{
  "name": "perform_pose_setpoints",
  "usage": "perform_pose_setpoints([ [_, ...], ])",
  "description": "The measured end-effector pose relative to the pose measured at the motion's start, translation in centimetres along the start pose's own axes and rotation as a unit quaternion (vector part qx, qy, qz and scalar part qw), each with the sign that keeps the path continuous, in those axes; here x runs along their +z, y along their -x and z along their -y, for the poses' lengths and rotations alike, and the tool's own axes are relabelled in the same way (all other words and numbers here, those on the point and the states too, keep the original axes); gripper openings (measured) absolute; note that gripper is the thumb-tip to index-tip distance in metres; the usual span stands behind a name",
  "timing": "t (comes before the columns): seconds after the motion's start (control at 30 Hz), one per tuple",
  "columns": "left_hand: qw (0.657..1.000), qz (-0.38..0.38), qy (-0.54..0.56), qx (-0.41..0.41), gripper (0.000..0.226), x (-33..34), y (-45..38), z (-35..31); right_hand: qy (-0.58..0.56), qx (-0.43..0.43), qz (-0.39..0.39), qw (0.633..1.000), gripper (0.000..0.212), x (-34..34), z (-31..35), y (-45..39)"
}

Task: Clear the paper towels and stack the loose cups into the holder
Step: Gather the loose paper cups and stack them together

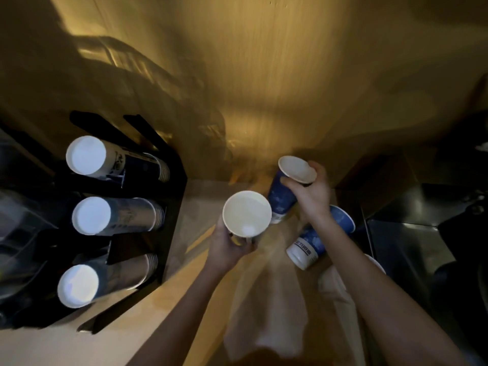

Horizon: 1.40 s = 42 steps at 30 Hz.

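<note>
My left hand [229,247] grips a paper cup [247,213] upright from below, its white inside facing me. My right hand [310,192] holds a blue paper cup [281,198] near its rim, tilted with the mouth up. Another blue cup [314,240] lies on its side on the counter under my right forearm. White paper towels [266,313] lie spread on the counter beneath both arms. At the left stands the black cup holder [169,202] with three stacks of cups [91,215] lying in its slots, their bottoms toward me.
A wood-panelled wall [264,75] rises behind the counter. A dark metal surface [401,233] sits at the right. Part of a further cup's white rim [376,262] shows behind my right forearm.
</note>
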<state>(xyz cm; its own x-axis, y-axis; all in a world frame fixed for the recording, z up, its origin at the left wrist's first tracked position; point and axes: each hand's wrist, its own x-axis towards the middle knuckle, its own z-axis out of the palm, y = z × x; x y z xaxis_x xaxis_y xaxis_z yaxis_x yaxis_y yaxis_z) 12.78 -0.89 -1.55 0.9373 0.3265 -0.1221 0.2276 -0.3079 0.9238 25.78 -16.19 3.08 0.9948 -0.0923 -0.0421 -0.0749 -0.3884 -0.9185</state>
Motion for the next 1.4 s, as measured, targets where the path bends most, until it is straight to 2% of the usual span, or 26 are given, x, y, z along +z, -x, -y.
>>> perform_pose_setpoints([
  [0.07,1.0,-0.014,-0.022,-0.005,0.094,0.7,1.1,0.7,0.024,-0.058,-0.008,0.998,0.078,-1.3,1.4,0.7],
  [0.13,0.998,-0.033,-0.045,-0.007,0.084,1.1,1.8,1.4,0.035,-0.117,-0.009,0.993,0.082,-2.8,3.4,1.6],
  [0.23,0.997,-0.051,-0.057,-0.007,0.077,1.4,2.2,2.0,0.02,-0.167,0.023,0.986,0.085,-5.0,6.6,3.5],
  [0.43,0.996,-0.024,-0.08,0.0,0.081,1.0,2.1,2.0,-0.02,-0.246,0.083,0.965,0.087,-6.5,10.3,7.5],
  [0.67,0.997,-0.005,-0.083,-0.004,0.086,0.9,2.0,2.2,0.108,-0.232,0.205,0.945,0.091,-3.0,6.0,10.4],
  [0.9,0.996,-0.022,-0.083,-0.004,0.087,1.0,1.8,2.3,0.326,-0.25,0.261,0.874,0.102,-0.3,2.2,10.2],
  [1.07,0.997,-0.024,-0.071,-0.008,0.086,0.9,1.9,2.2,0.355,-0.254,0.272,0.858,0.086,-0.2,1.7,9.5],
  [1.1,0.997,-0.025,-0.071,-0.012,0.085,0.9,1.9,2.2,0.334,-0.233,0.289,0.866,0.078,-0.4,2.1,8.8],
  [1.13,0.997,-0.025,-0.072,-0.015,0.085,0.9,1.9,2.2,0.279,-0.187,0.307,0.891,0.065,-0.8,2.6,7.9],
  [1.2,0.997,-0.018,-0.08,-0.014,0.085,0.9,1.7,2.2,0.1,-0.048,0.292,0.95,0.032,-1.9,3.5,6.2],
  [1.23,0.996,-0.014,-0.082,-0.013,0.086,0.9,1.7,2.2,0.035,0.005,0.238,0.971,0.022,-2.5,3.4,5.1],
  [1.3,0.997,-0.01,-0.08,-0.016,0.085,0.8,1.7,2.2,-0.013,0.076,0.109,0.991,0.018,-4.1,2.3,3.0],
  [1.33,0.997,-0.01,-0.078,-0.018,0.086,0.8,1.6,2.2,-0.016,0.106,0.064,0.992,0.017,-4.8,1.4,2.1],
  [1.4,0.997,-0.008,-0.08,-0.016,0.086,0.7,1.6,2.2,0.048,0.145,0.03,0.988,0.014,-6.1,-0.2,0.5],
])
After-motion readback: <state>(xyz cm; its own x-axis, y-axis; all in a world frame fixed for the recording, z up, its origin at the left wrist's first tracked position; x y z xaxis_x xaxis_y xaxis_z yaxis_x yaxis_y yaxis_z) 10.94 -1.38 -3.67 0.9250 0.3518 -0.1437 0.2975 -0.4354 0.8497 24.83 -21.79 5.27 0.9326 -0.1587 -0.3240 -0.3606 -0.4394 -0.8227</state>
